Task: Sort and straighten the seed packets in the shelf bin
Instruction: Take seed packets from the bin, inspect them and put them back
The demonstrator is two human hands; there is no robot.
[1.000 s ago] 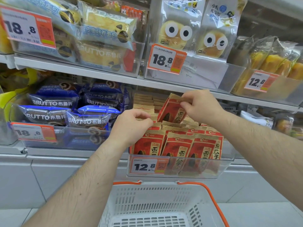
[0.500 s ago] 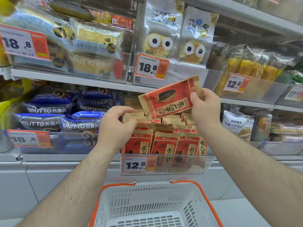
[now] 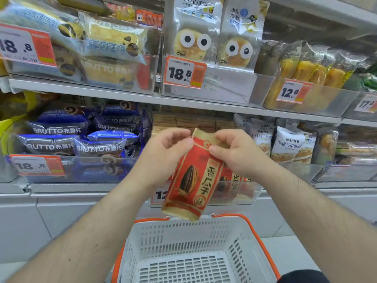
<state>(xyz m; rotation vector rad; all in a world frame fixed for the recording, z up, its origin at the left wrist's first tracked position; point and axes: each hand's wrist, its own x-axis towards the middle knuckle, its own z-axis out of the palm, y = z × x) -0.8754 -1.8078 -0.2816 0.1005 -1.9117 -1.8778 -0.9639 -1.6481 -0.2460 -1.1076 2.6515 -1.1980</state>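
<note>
Holding one red seed packet [image 3: 190, 176] upright by top edge, both hands: left hand [image 3: 165, 152] and right hand [image 3: 234, 152] each in pinch grip on it. Packet hangs in front of shelf bin [image 3: 253, 190], above white basket [image 3: 193, 252]. More packets [image 3: 232, 180] in bin behind.

Just the one head cam here, wide-angle, looking forward and slightly down, really close to the shelf front edge [image 3: 183, 103], with the white basket [image 3: 195, 231] along the bottom edge.
</note>
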